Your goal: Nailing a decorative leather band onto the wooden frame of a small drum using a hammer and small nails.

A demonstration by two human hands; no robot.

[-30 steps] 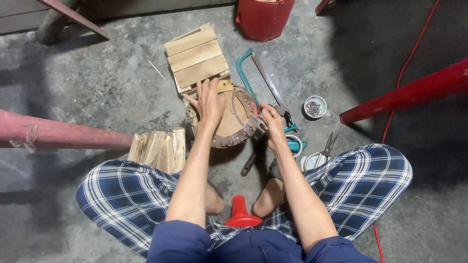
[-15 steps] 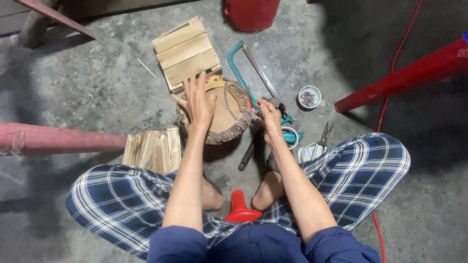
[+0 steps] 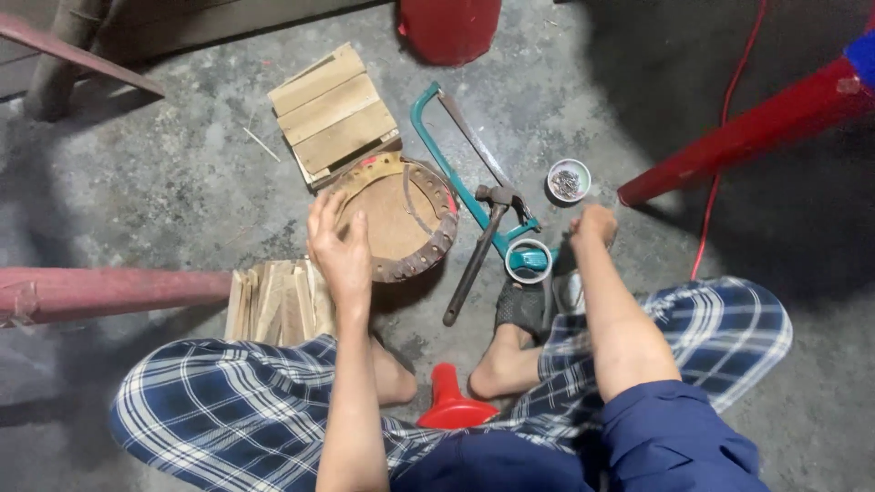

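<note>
I sit cross-legged on a concrete floor. My left hand [image 3: 339, 248] rests with spread fingers on the near left rim of a round wooden frame with a studded band [image 3: 394, 219]. My right hand [image 3: 592, 224] is closed in a fist to the right, near a small white cup of nails [image 3: 569, 179]; what it holds is hidden. A hammer [image 3: 478, 250] lies between the hands, its head over a teal hacksaw [image 3: 465, 162]. A roll of white tape [image 3: 528, 260] sits by the saw's handle.
A stack of wooden slats [image 3: 333, 112] lies beyond the frame, and thin wood strips [image 3: 273, 301] lie by my left knee. Red poles [image 3: 109, 292] [image 3: 756, 128] flank me. A red bucket [image 3: 451, 27] stands ahead, a red cone [image 3: 451, 405] at my feet, a red cable [image 3: 729, 109] at right.
My right hand has left the round frame and moved right toward the nail cup. My left hand slid to the frame's near left rim. The hammer now lies in the open.
</note>
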